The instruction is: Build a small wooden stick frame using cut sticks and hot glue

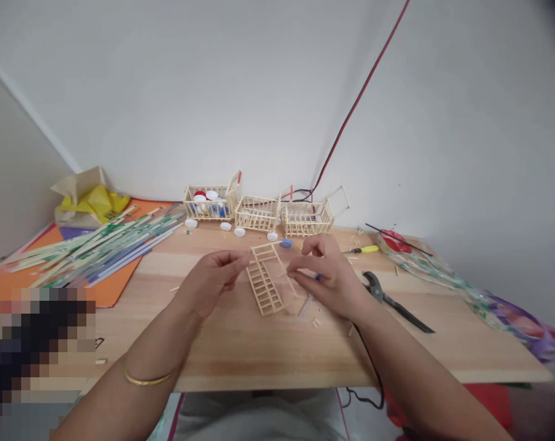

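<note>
Left hand: fingers of the left hand are pinched narrow on the upper left edge of the little stick frame
Right hand: fingertips of the right hand sit close together at the frame's other side, can't tell if they've got a stick in them
Stick frame: tilted between the two hands, above the table; one face has its rungs in, the part towards the right hand is just thin outline, so I'd call it partly built, no wheels or handle that I can see
Finished-looking ones: three stick carts at the back, the left cart on white wheels with caps inside, the middle cart wheeled too, the right cart with a handle but no wheels I can make out
Table right: pliers, a yellow-handled tool, clear plastic wrapping, plus stick scraps near the hands
Table left: loose pile of sticks over an orange sheet, yellow bag behind
Room: pale plain wall, red and black cable slanting down it
</note>
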Demonstrator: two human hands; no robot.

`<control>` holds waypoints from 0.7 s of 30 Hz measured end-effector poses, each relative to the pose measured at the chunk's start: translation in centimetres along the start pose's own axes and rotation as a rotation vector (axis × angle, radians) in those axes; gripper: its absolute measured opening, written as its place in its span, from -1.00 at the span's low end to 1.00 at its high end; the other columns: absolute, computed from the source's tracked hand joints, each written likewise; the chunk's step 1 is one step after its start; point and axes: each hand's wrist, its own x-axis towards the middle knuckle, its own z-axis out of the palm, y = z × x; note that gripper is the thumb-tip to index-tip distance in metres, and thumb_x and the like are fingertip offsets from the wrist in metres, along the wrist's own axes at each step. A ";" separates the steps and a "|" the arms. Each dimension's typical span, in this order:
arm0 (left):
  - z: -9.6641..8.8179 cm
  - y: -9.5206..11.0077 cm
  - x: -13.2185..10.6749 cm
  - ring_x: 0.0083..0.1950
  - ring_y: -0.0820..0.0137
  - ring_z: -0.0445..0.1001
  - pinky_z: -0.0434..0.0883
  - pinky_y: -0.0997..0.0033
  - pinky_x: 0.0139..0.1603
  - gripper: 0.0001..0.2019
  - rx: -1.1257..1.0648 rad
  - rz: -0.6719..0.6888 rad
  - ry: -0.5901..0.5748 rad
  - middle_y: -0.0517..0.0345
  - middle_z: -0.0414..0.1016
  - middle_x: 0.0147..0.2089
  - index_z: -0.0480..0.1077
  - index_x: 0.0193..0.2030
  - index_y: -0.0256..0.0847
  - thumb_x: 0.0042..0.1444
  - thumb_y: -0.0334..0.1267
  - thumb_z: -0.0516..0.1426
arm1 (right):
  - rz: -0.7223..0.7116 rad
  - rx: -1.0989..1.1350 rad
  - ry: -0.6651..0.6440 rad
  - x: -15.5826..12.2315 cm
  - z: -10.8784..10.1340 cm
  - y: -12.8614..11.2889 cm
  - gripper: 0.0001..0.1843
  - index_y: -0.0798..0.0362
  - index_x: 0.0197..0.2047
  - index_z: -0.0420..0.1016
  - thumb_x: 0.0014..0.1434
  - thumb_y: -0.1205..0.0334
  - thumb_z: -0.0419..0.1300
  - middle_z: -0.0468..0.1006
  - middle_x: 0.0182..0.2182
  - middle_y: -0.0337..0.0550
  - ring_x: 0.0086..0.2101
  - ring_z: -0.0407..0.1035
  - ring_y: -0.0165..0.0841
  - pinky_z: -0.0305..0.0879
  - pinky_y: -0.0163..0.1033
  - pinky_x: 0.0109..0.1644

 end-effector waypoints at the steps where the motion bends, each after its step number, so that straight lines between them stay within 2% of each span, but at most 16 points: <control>1: 0.1 -0.2 0.2 -0.62 0.65 -0.05 -0.11 0.55 -0.60 -0.73 -0.013 -0.011 0.022 0.39 0.09 -0.63 0.36 -0.50 -0.30 -0.15 -0.14 0.29 | 0.031 0.028 0.003 0.2 0.1 0.5 -0.90 -0.03 -0.30 0.52 0.16 0.27 0.16 0.28 -0.27 -0.12 -0.22 0.19 -0.31 0.19 -0.17 -0.16; 4: 0.6 -0.8 0.4 -0.62 0.67 -0.06 -0.17 0.55 -0.61 -0.72 0.000 -0.089 -0.007 0.37 0.12 -0.60 0.38 -0.44 -0.33 -0.13 -0.14 0.28 | 0.057 0.061 -0.023 1.1 0.7 1.3 -0.90 -0.03 -0.30 0.53 0.16 0.24 0.17 0.30 -0.28 -0.13 -0.22 0.21 -0.32 0.19 -0.16 -0.14; 9: 0.9 -1.2 0.2 -0.64 0.68 -0.06 -0.20 0.53 -0.61 -0.69 0.032 -0.162 -0.060 0.33 0.18 -0.59 0.41 -0.42 -0.37 -0.14 -0.11 0.27 | 0.027 0.034 -0.094 2.5 1.5 1.0 -0.91 0.00 -0.33 0.52 0.15 0.27 0.17 0.32 -0.29 -0.12 -0.21 0.20 -0.31 0.16 -0.15 -0.12; 17: 1.4 -1.5 0.2 -0.64 0.67 -0.05 -0.17 0.54 -0.61 -0.71 0.054 -0.175 -0.056 0.34 0.16 -0.63 0.40 -0.48 -0.37 -0.15 -0.13 0.27 | 0.039 -0.008 -0.152 2.7 1.6 0.9 -0.90 0.02 -0.34 0.51 0.14 0.31 0.16 0.32 -0.28 -0.10 -0.22 0.18 -0.30 0.14 -0.16 -0.14; 21: 1.5 -1.6 0.2 -0.64 0.67 -0.04 -0.16 0.54 -0.62 -0.72 0.051 -0.177 -0.047 0.35 0.17 -0.64 0.43 -0.44 -0.36 -0.15 -0.13 0.27 | 0.032 -0.014 -0.149 2.8 1.7 1.0 -0.91 0.04 -0.36 0.50 0.13 0.32 0.17 0.32 -0.30 -0.12 -0.24 0.18 -0.31 0.13 -0.17 -0.15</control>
